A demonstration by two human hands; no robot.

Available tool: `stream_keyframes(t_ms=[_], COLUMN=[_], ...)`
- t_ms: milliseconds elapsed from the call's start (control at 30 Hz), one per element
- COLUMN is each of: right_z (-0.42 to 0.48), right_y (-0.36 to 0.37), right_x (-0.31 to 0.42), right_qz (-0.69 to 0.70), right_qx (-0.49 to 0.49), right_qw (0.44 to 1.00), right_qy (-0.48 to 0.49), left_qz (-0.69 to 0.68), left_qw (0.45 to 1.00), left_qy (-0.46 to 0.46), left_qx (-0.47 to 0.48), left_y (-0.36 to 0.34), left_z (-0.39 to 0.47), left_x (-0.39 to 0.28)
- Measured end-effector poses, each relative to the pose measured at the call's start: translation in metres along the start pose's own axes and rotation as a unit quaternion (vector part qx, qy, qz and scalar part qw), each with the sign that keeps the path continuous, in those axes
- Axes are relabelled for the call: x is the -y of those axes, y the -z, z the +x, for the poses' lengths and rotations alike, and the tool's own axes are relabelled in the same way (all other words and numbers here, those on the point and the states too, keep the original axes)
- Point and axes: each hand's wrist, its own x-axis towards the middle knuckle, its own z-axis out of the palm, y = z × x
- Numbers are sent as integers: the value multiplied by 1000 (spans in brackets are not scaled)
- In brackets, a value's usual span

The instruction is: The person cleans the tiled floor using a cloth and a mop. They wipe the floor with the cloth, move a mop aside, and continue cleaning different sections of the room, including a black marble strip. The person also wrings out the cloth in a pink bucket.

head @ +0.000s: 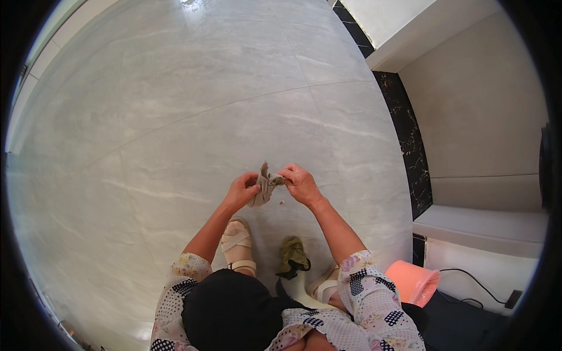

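A crumpled grey-brown cloth (263, 193) hangs between my two hands, above the floor in front of my feet. My left hand (242, 191) pinches its left side between thumb and fingers. At the upper right, my right hand (301, 183) grips a bunched or knotted end of the same cloth. One loose tip sticks up between the hands. Below, an olive-green bunched cloth (293, 254) with dark edging sits between my feet; what supports it I cannot tell.
Grey marble-look floor tiles (197, 118) spread ahead. My sandalled left foot (237, 245) stands near the cloths. To the right are a black marbled baseboard (406, 127), a pale ledge (478, 226), a tipped orange bin (410, 281) with a liner, and a black cable (474, 276). A small scrap (282, 202) lies on the floor.
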Motion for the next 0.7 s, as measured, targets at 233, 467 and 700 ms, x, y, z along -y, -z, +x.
stream_keyframes(t_ms=[233, 467, 700], right_z=[-41, -78, -78], right_y=[-17, -41, -39], right_x=[-35, -37, -45], right_qz=[-189, -98, -47], right_qx=[49, 123, 81], right_qw=[980, 977, 973], right_qy=[-38, -148, -210], left_qz=[421, 473, 481], left_qw=[889, 856, 857], left_qy=[-175, -206, -188], left_qx=[33, 23, 1], left_y=[-20, -28, -36], left_z=[12, 0, -7], left_x=[26, 41, 49])
